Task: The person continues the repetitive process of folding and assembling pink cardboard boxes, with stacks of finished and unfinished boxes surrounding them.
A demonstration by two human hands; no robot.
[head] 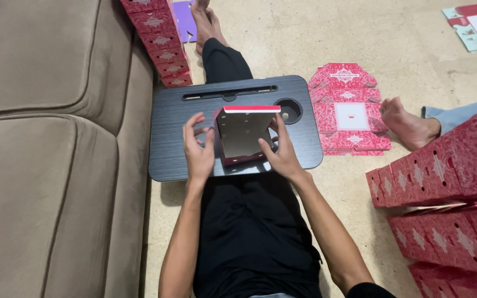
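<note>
A red patterned cardboard box [242, 135] with a pale brown inside stands half-folded on a black lap table [172, 143] across my legs. Its open side faces me and its top flap stands up. My right hand [280, 152] grips the box's right wall, fingers pressing inside. My left hand [198, 148] is at the box's left side with fingers spread, touching or nearly touching the left wall.
A beige sofa [45, 143] runs along the left. Folded red boxes are stacked beside it [158, 41] and in rows at the right [448, 182]. Flat red box blanks [349, 110] lie on the floor right of the table. Another person's bare foot [407, 124] rests nearby.
</note>
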